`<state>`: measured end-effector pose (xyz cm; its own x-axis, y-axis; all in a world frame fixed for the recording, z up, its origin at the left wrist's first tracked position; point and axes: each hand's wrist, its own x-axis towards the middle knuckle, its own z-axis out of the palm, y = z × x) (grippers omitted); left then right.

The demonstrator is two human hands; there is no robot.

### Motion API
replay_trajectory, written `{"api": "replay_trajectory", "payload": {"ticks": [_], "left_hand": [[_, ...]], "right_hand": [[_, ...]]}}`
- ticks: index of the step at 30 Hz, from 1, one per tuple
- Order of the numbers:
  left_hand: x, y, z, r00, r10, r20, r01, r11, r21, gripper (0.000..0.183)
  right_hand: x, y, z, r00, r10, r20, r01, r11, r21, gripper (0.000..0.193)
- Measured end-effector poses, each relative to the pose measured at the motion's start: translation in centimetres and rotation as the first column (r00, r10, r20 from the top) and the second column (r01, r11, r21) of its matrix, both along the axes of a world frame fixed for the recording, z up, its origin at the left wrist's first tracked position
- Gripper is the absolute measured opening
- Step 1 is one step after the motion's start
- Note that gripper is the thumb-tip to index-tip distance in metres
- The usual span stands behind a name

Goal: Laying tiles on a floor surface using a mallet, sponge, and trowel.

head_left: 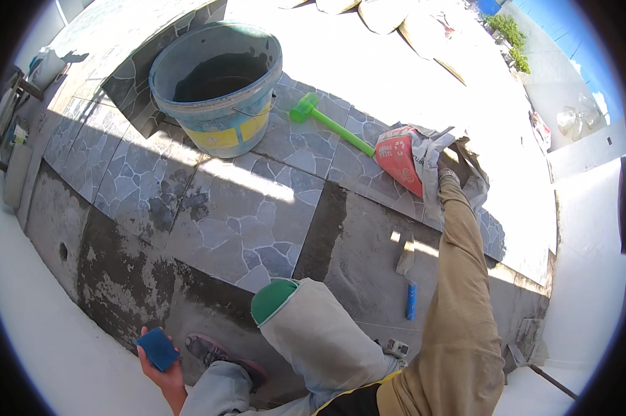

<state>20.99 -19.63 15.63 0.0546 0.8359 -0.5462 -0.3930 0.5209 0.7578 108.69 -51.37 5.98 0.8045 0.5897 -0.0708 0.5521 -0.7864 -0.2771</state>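
Note:
At the lower left, my left hand (167, 378) is closed around a blue sponge (158, 349). My right arm stretches far forward, and my right hand (445, 168) reaches into the mouth of a torn red and white paper bag (404, 158). Its fingers are hidden inside the bag. A green mallet (341, 131) lies on the tiles with its handle end against the bag. Nearer to me, a trowel with a blue handle (411, 301) rests on the grey mortar, left of my right forearm.
A large dirty bucket (219, 93) holding dark contents stands on stone-patterned tiles (240, 225). Bare mortar (129, 277) borders the tiles on my side. White walls (589, 222) rise at the right and lower left. Filled sacks (379, 15) lie at the far edge.

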Motion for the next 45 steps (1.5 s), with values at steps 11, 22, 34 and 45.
{"api": "replay_trajectory", "payload": {"ticks": [11, 22, 34, 45], "left_hand": [[0.1, -0.9, -0.3, 0.997, 0.019, 0.079, -0.019, 1.000, -0.007, 0.060], [0.5, 0.2, -2.3, 0.971, 0.028, 0.239, -0.011, 0.997, -0.073, 0.058], [-2.3, -0.6, -1.6, 0.941, 0.092, 0.326, -0.074, 0.995, -0.069, 0.059], [-4.9, 0.6, -4.2, 0.796, 0.207, 0.569, -0.204, 0.976, -0.069, 0.059]], "right_hand": [[-0.2, -1.2, 0.4, 0.988, -0.092, -0.124, 0.077, 0.990, -0.118, 0.031], [-1.0, -2.0, 0.9, 0.951, -0.231, -0.205, 0.229, 0.973, -0.037, 0.030], [-0.2, -6.8, 8.3, 0.600, -0.160, -0.784, 0.650, 0.669, 0.361, 0.029], [-19.9, 18.8, 9.2, -0.032, 0.423, -0.906, 0.473, 0.804, 0.359, 0.033]]}}
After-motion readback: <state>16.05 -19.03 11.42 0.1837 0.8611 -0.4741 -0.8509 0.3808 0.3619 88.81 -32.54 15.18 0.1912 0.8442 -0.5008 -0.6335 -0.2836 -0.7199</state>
